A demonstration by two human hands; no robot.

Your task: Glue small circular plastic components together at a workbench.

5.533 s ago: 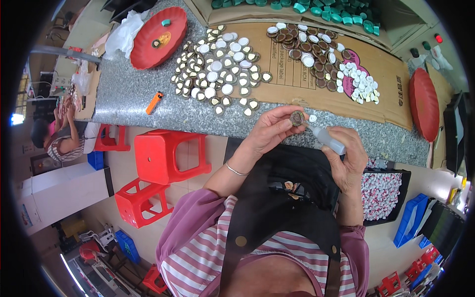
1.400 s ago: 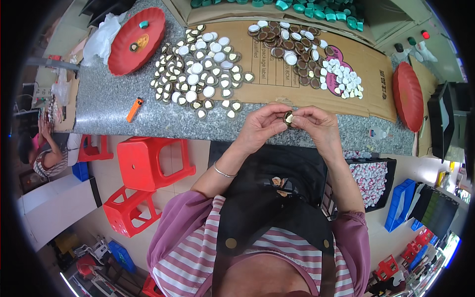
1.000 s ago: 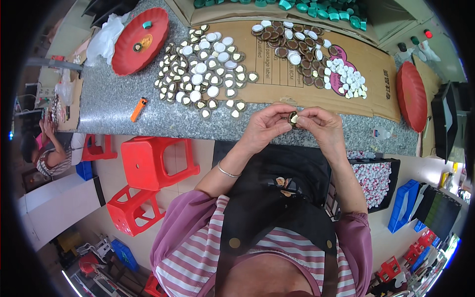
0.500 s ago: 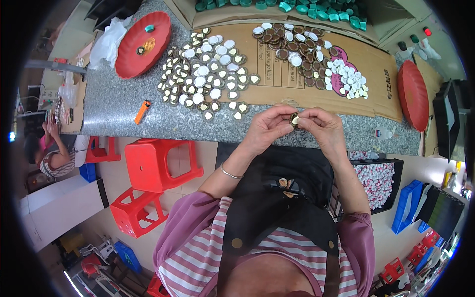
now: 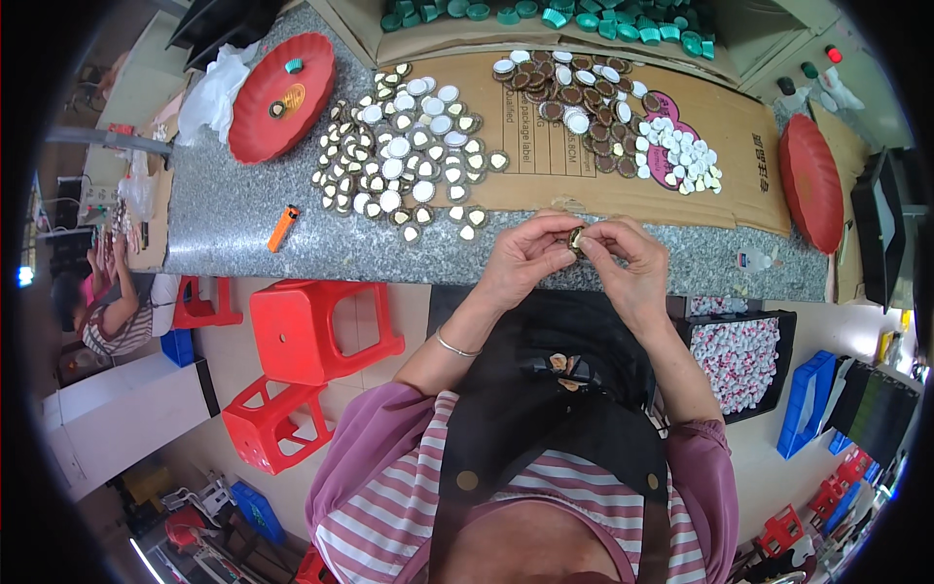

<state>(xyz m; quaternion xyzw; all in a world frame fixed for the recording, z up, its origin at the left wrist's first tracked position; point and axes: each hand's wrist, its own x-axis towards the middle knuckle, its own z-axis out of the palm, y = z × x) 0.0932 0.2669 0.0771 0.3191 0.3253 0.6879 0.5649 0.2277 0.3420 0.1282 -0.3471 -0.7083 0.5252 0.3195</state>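
Observation:
Over the front edge of the counter, a small dark round disc (image 5: 575, 240) with a pale cream patch is pinched between both hands. My left hand (image 5: 523, 263) grips it from one side with thumb and fingertips. The thumb and fingers of my right hand (image 5: 632, 271) close on its other side and partly cover it. Many similar discs with cream patches (image 5: 413, 161) lie loosely piled at the left of the cardboard sheet. Farther right are brown and white discs (image 5: 574, 95), beside a heap of small white pieces (image 5: 686, 156).
An orange lighter (image 5: 283, 229) and a scalloped red tray (image 5: 268, 141) are on the left of the grey counter (image 5: 224, 214). Another red tray (image 5: 812, 185) and a small clear bottle (image 5: 753, 260) are at the right. Green cups (image 5: 584, 19) fill a shelf behind. Red stools (image 5: 311, 331) stand below.
The disc has turned slightly between my fingertips, so less of its cream patch shows. My right fingers have shifted a little around it. The whole view has moved slightly.

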